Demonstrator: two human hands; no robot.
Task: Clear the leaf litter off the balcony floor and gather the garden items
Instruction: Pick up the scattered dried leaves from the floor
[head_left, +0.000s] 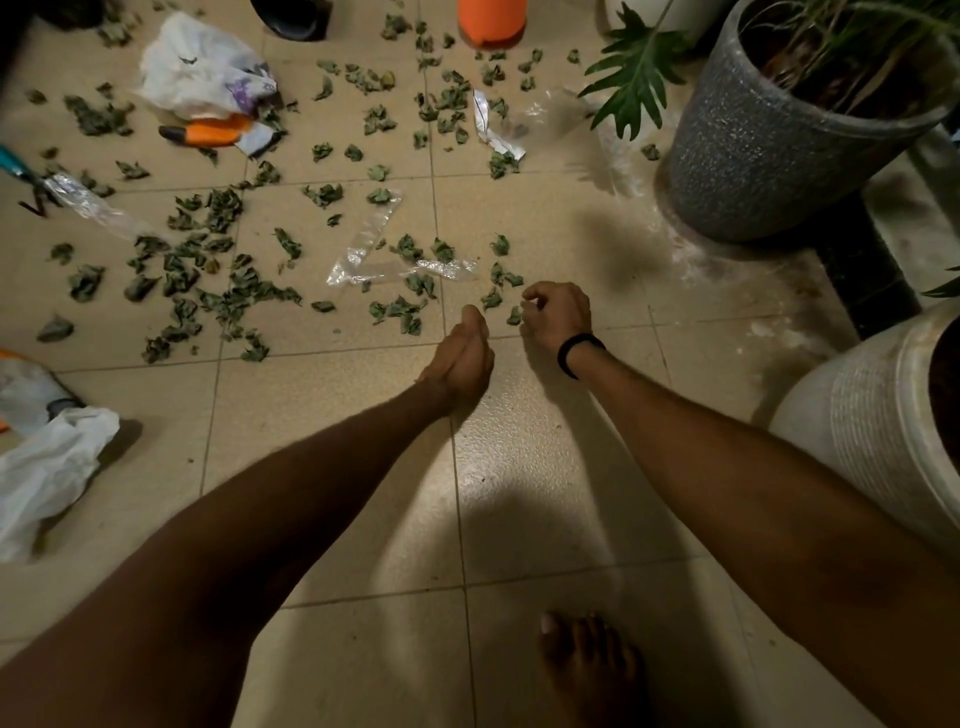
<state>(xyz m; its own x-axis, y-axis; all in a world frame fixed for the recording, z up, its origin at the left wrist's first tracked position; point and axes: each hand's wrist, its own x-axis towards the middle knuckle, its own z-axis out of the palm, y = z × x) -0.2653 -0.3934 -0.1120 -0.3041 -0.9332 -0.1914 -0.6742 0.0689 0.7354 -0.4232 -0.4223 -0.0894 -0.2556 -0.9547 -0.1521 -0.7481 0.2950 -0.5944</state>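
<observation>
Leaf pick-up on the balcony floor (519, 467) — one dried leaf (514, 315) is pinched in the right grip (556, 317).

The right grip, banded at the wrist by a black wristband (579, 353), is curled just right of frame centre, with the leaf pinched at its fingertips. The left grip (460, 353) is held edge-on just beside it, fingers straight and pressed together. The leaf litter (223, 280) is scattered over the tiles from centre to upper left, mixed with clear plastic wrap (374, 260). A crumpled plastic bag (202, 67) and an orange-handled tool (213, 132) are located at upper left — a grey planter (769, 156) is placed at upper right, and a white pot (872, 415) at the right edge.
</observation>
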